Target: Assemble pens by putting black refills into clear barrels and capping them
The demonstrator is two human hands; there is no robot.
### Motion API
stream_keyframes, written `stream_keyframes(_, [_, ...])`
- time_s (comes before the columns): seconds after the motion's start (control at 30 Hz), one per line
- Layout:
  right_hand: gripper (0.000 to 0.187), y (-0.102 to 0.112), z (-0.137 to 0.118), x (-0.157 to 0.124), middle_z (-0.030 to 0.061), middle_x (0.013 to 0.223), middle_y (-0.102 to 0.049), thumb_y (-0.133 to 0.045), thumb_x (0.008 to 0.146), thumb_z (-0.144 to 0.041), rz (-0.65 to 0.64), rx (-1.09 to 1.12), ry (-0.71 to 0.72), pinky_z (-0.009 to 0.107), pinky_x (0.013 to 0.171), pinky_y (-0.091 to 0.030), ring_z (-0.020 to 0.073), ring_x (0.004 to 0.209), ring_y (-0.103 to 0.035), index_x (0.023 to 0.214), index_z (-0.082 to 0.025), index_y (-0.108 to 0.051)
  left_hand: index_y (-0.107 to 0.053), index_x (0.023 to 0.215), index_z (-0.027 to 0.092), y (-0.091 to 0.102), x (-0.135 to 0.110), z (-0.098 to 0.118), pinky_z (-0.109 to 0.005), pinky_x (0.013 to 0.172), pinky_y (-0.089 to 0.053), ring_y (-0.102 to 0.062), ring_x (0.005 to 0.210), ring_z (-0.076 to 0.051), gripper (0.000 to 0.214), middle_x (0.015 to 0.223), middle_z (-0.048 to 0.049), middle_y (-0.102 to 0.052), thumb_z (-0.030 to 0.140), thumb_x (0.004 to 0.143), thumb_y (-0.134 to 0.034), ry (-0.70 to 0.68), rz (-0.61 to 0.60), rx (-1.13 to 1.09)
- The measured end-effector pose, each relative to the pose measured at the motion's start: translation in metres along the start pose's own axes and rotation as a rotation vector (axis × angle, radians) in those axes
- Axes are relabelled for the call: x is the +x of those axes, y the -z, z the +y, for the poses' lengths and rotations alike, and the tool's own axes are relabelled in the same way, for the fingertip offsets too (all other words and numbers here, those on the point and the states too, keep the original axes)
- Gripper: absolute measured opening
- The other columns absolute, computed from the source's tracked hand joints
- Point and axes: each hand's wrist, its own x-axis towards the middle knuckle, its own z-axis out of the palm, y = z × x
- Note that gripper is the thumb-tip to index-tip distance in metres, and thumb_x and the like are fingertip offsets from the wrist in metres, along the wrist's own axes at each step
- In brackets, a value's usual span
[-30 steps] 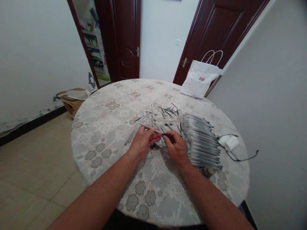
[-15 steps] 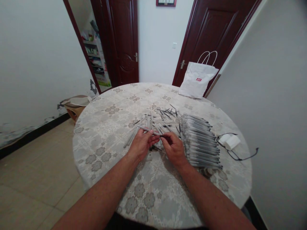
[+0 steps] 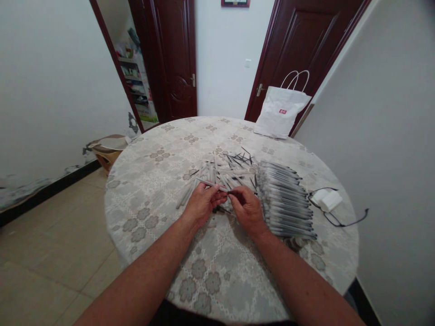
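My left hand [image 3: 202, 203] is closed around a slim, pale grey pen [image 3: 205, 182], its far end pointing up and left beyond my thumb. At the pen's dark end, my right hand [image 3: 249, 211] pinches with thumb and fingers; whether a separate small part sits in that pinch is too small to tell. Just past both hands lies a loose pile of clear pen barrels [image 3: 211, 172] and thin dark pieces [image 3: 239, 158]. Close to my right hand, several grey pens with dark ends lie side by side in a neat stack [image 3: 287, 199].
A round table with a flowered cloth [image 3: 146, 249] carries everything. Black-framed glasses [image 3: 335, 222] and a small white block [image 3: 330, 200] lie at the right. A white paper bag [image 3: 280, 113] stands on the back right edge. A stool [image 3: 107, 151] is beyond the left edge.
Both hands keep the same hold on the pen, with hardly any movement. The whole view has shifted very slightly.
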Motion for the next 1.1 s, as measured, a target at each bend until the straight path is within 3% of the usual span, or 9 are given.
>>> stream_keyframes(0.37, [0.020, 0.0032, -0.0011, 0.0016, 0.0033, 0.087, -0.070, -0.059, 0.094, -0.037, -0.021, -0.008, -0.117, 0.028, 0.073, -0.047, 0.0170, 0.077, -0.062, 0.100, -0.019, -0.068, -0.050, 0.096, 0.019, -0.0006, -0.0002, -0.0002, -0.034, 0.079, -0.061, -0.074, 0.082, -0.019, 0.034, 0.092, -0.0074, -0.074, 0.026, 0.080, -0.078, 0.007, -0.007, 0.010])
stream_keyframes(0.57, [0.036, 0.0050, -0.0017, 0.0016, 0.0013, 0.073, -0.065, -0.044, 0.101, -0.043, -0.098, -0.074, -0.197, 0.027, 0.065, -0.042, 0.0161, 0.069, -0.058, 0.084, -0.020, -0.066, -0.051, 0.096, 0.019, -0.0023, -0.0007, 0.0012, -0.033, 0.077, -0.061, -0.074, 0.080, -0.019, 0.036, 0.091, -0.0069, -0.074, 0.027, 0.077, -0.080, 0.023, -0.001, 0.032])
stream_keyframes(0.63, [0.033, 0.0046, -0.0014, 0.0004, 0.0013, 0.077, -0.065, -0.043, 0.102, -0.042, -0.094, -0.054, -0.202, 0.027, 0.066, -0.042, 0.0161, 0.070, -0.058, 0.092, -0.020, -0.065, -0.051, 0.095, 0.019, -0.0017, -0.0002, 0.0007, -0.034, 0.077, -0.061, -0.074, 0.080, -0.019, 0.036, 0.090, -0.0071, -0.074, 0.028, 0.077, -0.080, 0.020, 0.002, 0.031])
stream_keyframes(0.77, [0.025, 0.0036, -0.0022, -0.0014, 0.0021, 0.089, -0.067, -0.056, 0.094, -0.037, -0.078, -0.026, -0.150, 0.028, 0.071, -0.045, 0.0167, 0.076, -0.060, 0.110, -0.019, -0.060, -0.051, 0.095, 0.019, -0.0004, 0.0003, 0.0001, -0.034, 0.079, -0.061, -0.074, 0.080, -0.018, 0.035, 0.090, -0.0072, -0.074, 0.028, 0.078, -0.080, -0.002, -0.007, 0.028])
stream_keyframes(0.9, [0.018, 0.0039, -0.0034, -0.0004, 0.0005, 0.080, -0.062, -0.051, 0.097, -0.035, -0.115, -0.094, -0.101, 0.028, 0.070, -0.041, 0.0166, 0.073, -0.056, 0.097, -0.021, -0.062, -0.052, 0.096, 0.019, -0.0007, -0.0006, 0.0006, -0.032, 0.077, -0.061, -0.073, 0.076, -0.017, 0.036, 0.089, -0.0069, -0.074, 0.027, 0.076, -0.081, 0.002, -0.019, 0.040])
stream_keyframes(1.1, [0.039, 0.0046, -0.0007, -0.0010, -0.0013, 0.065, -0.054, -0.036, 0.103, -0.040, -0.174, -0.069, -0.142, 0.028, 0.061, -0.036, 0.0157, 0.063, -0.049, 0.073, -0.022, -0.053, -0.052, 0.097, 0.019, -0.0002, -0.0003, -0.0011, -0.035, 0.078, -0.061, -0.074, 0.076, -0.019, 0.038, 0.089, -0.0066, -0.074, 0.027, 0.076, -0.082, 0.018, -0.026, 0.064])
